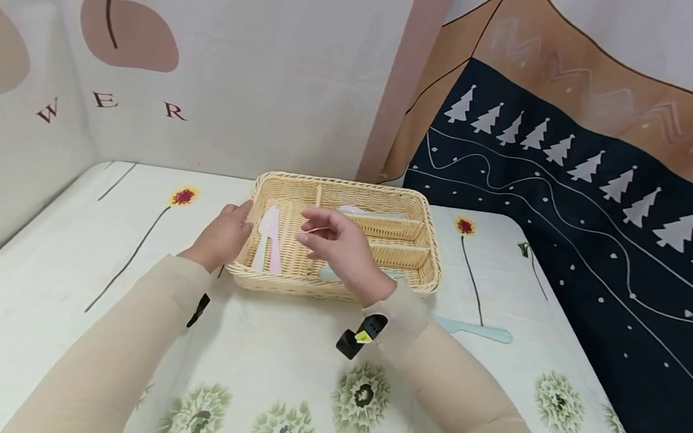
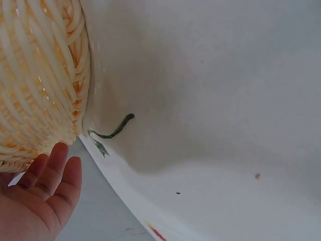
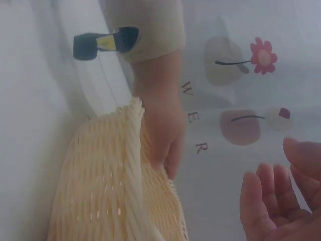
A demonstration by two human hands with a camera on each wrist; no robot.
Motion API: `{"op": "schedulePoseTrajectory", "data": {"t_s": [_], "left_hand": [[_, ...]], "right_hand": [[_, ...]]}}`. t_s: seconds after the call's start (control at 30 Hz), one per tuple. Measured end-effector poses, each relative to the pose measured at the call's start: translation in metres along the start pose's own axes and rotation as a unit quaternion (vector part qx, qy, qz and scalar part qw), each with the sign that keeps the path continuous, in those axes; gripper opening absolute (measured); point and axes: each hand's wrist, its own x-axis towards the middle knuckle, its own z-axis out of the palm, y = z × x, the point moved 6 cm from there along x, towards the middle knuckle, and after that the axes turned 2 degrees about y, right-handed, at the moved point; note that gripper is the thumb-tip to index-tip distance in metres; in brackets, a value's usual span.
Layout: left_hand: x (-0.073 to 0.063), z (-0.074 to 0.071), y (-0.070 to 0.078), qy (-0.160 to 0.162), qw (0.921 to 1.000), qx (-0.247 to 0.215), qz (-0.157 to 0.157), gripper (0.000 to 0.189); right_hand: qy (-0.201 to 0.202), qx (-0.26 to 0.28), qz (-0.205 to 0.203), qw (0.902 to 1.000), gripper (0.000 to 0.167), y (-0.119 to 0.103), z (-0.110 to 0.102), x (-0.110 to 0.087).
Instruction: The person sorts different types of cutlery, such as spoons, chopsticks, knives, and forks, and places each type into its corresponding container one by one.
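Note:
A shallow wicker basket with woven dividers stands on the table. My left hand grips its left rim, thumb over the inner side; in the left wrist view the other fingers extend loosely by the outer wall. A white knife and a pink knife lie side by side in the left compartment. Above the divider hovers my right hand, fingers loosely bent, thumb apart, holding nothing visible. Light-blue cutlery lies in the front right compartment, partly hidden by that hand.
Pale purple and blue pieces lie in the back right compartment. A light-blue knife rests on the table right of the basket, partly behind my right sleeve. The flowered tablecloth ends at hanging printed fabrics.

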Motion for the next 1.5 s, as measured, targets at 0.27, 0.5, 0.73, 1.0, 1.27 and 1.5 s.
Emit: {"op": "schedulePoseTrajectory", "data": {"t_s": [0.27,0.5,0.73,1.0,1.27,1.5], "left_hand": [[0.001,0.000,0.000,-0.001,1.0000,0.000,0.001,0.056],[0.000,0.000,0.000,-0.002,1.0000,-0.003,0.001,0.056],[-0.002,-0.001,0.001,0.002,1.0000,-0.001,0.000,0.056],[-0.001,0.000,0.001,-0.001,1.0000,0.000,-0.001,0.056],[-0.001,0.000,0.001,-0.004,1.0000,-0.001,-0.004,0.056],[0.000,-0.001,0.001,-0.004,0.9999,0.009,0.005,0.056]], "right_hand": [[-0.012,-0.059,-0.066,0.9960,0.036,-0.006,-0.019,-0.017],[0.002,-0.101,-0.090,0.9909,0.035,-0.009,-0.036,-0.026],[0.018,-0.125,-0.081,0.9887,0.036,-0.008,-0.056,-0.035],[0.043,-0.145,-0.062,0.9865,0.039,-0.006,-0.085,-0.045],[0.070,-0.167,-0.032,0.9830,0.040,0.006,-0.123,-0.051],[0.104,-0.188,-0.005,0.9766,0.040,0.014,-0.154,-0.061]]}}
